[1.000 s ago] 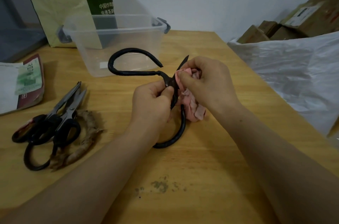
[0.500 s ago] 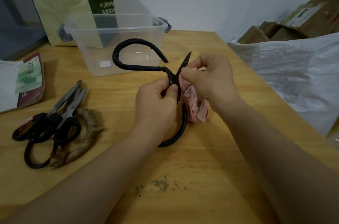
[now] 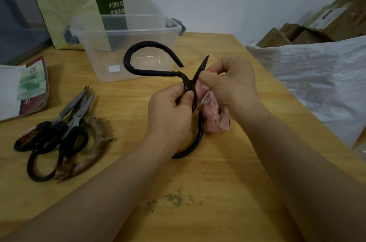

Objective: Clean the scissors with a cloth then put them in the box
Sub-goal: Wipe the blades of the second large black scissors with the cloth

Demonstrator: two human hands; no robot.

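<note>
Large black iron scissors with wide looped handles are held over the wooden table. My left hand pinches them at the pivot. My right hand pinches a crumpled pink cloth against the blade, whose tip points up and away. One handle loop arches toward the clear plastic box behind; the other curves down under my left wrist. The box stands open with nothing visible inside.
Two more pairs of scissors lie at the left on the table beside a brownish frayed rope piece. A packet lies far left. A paper bag stands behind the box. White plastic sheeting and cardboard boxes are on the right.
The scissors have been lifted and tilted a little, with the blade tip and upper loop now higher. My right hand with the cloth has slid slightly along the blade.
</note>
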